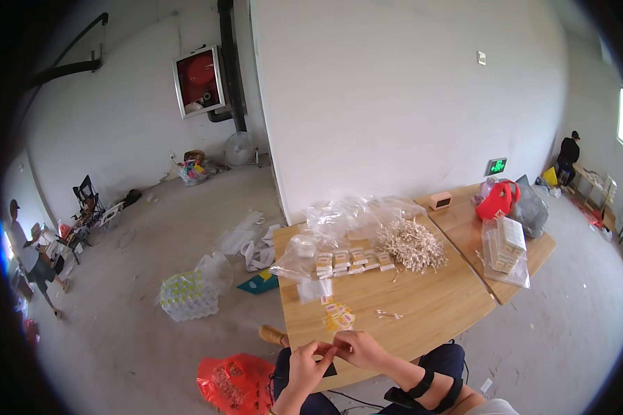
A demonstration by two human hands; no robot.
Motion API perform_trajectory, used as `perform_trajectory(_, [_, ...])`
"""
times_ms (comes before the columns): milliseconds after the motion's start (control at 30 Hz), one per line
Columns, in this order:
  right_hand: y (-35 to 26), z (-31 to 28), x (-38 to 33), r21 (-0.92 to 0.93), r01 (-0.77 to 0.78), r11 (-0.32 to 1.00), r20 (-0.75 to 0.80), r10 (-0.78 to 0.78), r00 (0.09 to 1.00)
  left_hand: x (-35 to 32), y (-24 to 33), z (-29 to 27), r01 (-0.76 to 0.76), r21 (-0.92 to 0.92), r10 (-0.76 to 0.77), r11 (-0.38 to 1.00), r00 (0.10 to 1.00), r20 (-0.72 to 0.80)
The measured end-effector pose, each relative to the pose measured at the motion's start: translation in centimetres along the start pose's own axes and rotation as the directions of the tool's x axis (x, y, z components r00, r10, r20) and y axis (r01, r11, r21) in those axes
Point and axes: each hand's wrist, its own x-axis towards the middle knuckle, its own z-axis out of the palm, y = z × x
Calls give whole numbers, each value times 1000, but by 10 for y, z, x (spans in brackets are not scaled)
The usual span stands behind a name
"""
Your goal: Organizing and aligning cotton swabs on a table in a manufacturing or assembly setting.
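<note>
A: Head view: your left hand (pixel 307 364) and right hand (pixel 358 348) meet at the near edge of the table (pixel 422 304), fingertips pinched together on something small. It's too small to name; looks like a little packet or bag.

B: Progress?

A: My guess is early to midway. A small pile of yellow-and-white packets (pixel 338 317) lies just beyond your hands, so a handful look finished. Further back there's a row of small boxes (pixel 353 261), a big heap of pale sticks (pixel 412 245) and loose clear bags (pixel 346 218). That stock looks mostly untouched, so plenty is left.

B: Hand pose?

A: Left hand is curled, thumb and fingers closed on the item, wrist coming up from below. Right hand is knuckles up, fingers folded down onto the same spot, touching the left fingertips. Right forearm crosses in from the lower right with a black strap (pixel 422 387) around it.

B: Anything loose nearby?

A: A couple of stray sticks (pixel 389 315) are to the right of the packets, apart from your hands. One flat clear bag (pixel 314 289) lies between the boxes and the packets.
</note>
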Motion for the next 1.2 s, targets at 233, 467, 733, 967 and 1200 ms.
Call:
perform_trajectory(233, [-24,1,-8,13,63,998,33,-64,997,-10,-6,-19,35,-134,-13,990,987,163])
perform_trajectory(467, [-22,-3,-18,241,-46,969,125,16,992,-19,10,-38,20,-119,-2,993,989,148])
perform_trajectory(733, [-26,-5,-17,273,-120,955,236,55,970,-24,40,-44,-410,324,390,853,912,127])
perform_trajectory(967, [-17,4,-19,411,-199,889,341,53,939,-31,21,-47,-297,161,268,941,946,182])
perform_trajectory(1200, [-7,19,-22,430,-232,872,362,69,929,-42,14,-57,-330,222,284,918,935,214])
